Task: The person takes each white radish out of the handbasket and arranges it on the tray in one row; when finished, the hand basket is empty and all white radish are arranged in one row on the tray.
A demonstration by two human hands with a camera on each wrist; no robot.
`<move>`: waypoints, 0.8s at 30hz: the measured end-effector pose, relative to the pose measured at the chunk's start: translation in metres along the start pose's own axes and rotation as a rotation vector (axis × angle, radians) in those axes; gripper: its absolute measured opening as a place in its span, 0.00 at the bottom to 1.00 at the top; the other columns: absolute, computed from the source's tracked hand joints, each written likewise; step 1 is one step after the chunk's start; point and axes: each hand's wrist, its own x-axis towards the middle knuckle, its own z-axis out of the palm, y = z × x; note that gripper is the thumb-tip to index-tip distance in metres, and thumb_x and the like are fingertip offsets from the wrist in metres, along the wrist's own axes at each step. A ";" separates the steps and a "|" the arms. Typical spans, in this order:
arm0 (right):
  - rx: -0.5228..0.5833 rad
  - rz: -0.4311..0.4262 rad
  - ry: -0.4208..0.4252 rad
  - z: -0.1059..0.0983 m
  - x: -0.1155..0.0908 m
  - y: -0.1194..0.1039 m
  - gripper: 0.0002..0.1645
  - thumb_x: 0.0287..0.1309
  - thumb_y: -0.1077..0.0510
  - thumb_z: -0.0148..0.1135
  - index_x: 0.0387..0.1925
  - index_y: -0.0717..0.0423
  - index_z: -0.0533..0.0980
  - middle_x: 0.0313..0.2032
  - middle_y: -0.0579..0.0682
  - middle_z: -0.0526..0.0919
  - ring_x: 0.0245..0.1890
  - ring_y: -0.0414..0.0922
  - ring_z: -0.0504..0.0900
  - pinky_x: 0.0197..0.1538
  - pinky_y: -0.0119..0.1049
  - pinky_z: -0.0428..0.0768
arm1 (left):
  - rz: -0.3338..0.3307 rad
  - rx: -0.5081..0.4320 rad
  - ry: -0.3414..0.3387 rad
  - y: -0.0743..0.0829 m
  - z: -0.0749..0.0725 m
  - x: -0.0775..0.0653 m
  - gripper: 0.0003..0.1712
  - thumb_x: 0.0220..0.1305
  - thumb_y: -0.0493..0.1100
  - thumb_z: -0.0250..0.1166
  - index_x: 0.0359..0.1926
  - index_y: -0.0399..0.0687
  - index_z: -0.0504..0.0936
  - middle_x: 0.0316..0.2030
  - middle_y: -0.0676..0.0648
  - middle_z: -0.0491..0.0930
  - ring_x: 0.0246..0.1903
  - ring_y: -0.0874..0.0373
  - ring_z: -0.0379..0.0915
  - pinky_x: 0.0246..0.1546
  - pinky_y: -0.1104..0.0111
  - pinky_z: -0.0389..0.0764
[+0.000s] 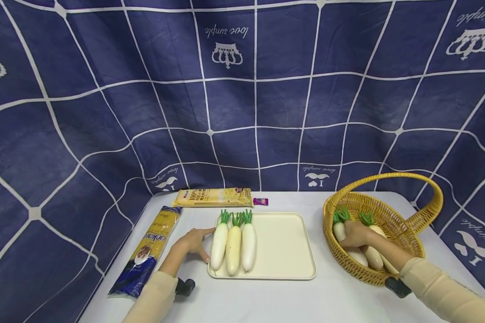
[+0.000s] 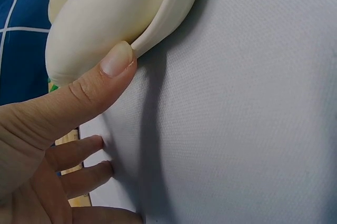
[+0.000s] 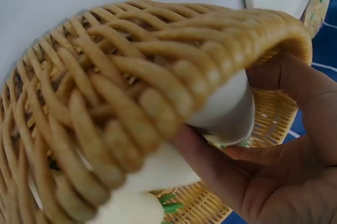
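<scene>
The right hand [image 1: 354, 234], gripping one smooth white radish [image 3: 227, 105], should clear the right-side golden wicker basket [image 1: 345, 264], left hand [image 1: 195, 242] spread wide.

A dark blue cloth [image 1: 283, 103] with a white line grid fills the upper part of the head view, an upside-down crown and "love simple" printed near top centre. Below it spreads a white worktop [image 1: 275, 300]. Left of centre, a long yellow packet [image 1: 210, 198] lies crosswise, a small purple packet [image 1: 260, 201] just beside its right end. A blue-and-gold packet [image 1: 147, 253] slants at lower left.
</scene>
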 end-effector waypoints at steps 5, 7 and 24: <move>0.005 0.013 0.010 0.003 0.001 0.001 0.18 0.42 0.60 0.63 0.29 0.65 0.63 0.23 0.57 0.70 0.14 0.47 0.77 0.15 0.36 0.80 | 0.002 0.007 -0.005 0.000 0.000 0.001 0.61 0.22 0.48 0.82 0.66 0.51 0.67 0.59 0.33 0.70 0.60 0.34 0.63 0.60 0.42 0.66; 0.000 0.014 0.010 0.003 0.002 0.002 0.19 0.43 0.60 0.64 0.30 0.67 0.64 0.24 0.57 0.71 0.15 0.47 0.77 0.15 0.36 0.80 | -0.001 0.008 -0.005 -0.001 -0.001 0.001 0.61 0.22 0.48 0.82 0.66 0.51 0.67 0.59 0.34 0.70 0.60 0.35 0.64 0.60 0.43 0.66; 0.122 0.001 0.050 -0.002 -0.003 0.011 0.43 0.46 0.57 0.63 0.55 0.83 0.56 0.30 0.60 0.73 0.21 0.46 0.77 0.20 0.36 0.81 | -0.006 0.021 -0.007 0.002 -0.001 0.000 0.61 0.22 0.48 0.82 0.66 0.51 0.68 0.59 0.33 0.71 0.60 0.34 0.64 0.60 0.43 0.67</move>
